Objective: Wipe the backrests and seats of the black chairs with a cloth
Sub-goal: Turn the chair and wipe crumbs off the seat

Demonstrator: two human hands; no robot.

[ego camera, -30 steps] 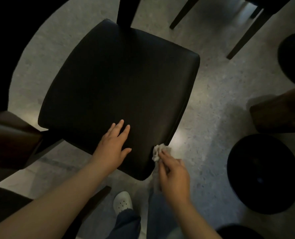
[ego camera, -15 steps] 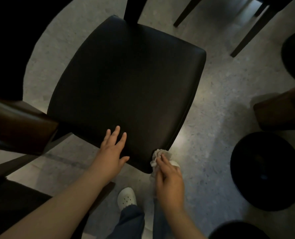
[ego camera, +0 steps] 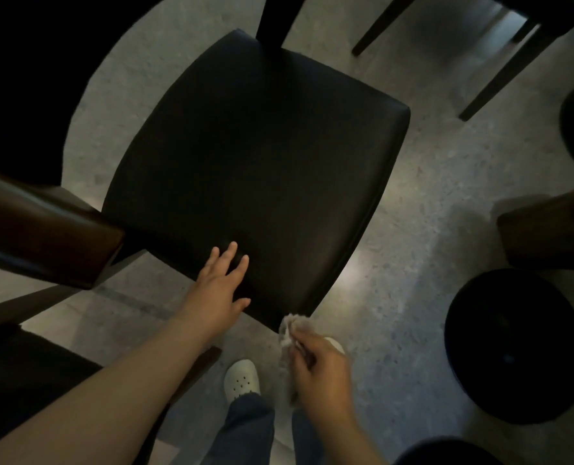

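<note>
Though the light is weak, I see the black chair seat [ego camera: 255, 169] from above, one corner pointing toward me; its backrest I cannot make out. The left hand [ego camera: 220, 290] lies flat on the seat's near edge, fingers straight and a little spread. The right hand [ego camera: 319, 367], just below the near corner, pinches a crumpled pale cloth [ego camera: 290, 325]. Whether the cloth touches that corner I cannot tell, and its lower part is hidden behind the hand. A white shoe [ego camera: 242, 380] shows between the arms.
</note>
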